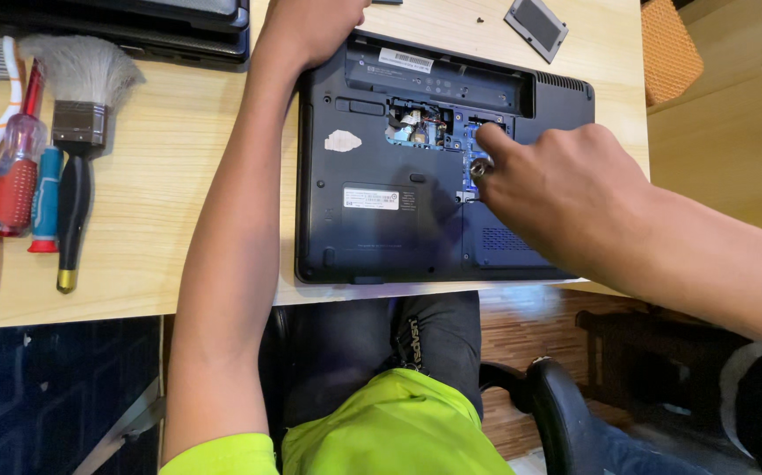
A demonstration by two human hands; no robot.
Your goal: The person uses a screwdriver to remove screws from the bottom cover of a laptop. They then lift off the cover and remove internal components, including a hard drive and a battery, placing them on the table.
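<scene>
- Our left hand (310,31) presses flat on the far-left corner of the upturned laptop (381,237), steadying it near the table's front edge.
- Our right hand (557,198), fingers pinched on a small silvery part (478,166), works in the opened bay (425,127).

Bright, even light from above. The wood table (178,176) looks light and clear. Soft shadow under the right hand (565,189) on the dark laptop (381,237). Small glare on its top edge. Pic is sharp in the middle, a bit bent & stretched at the edges. Floor below is dim.
</scene>
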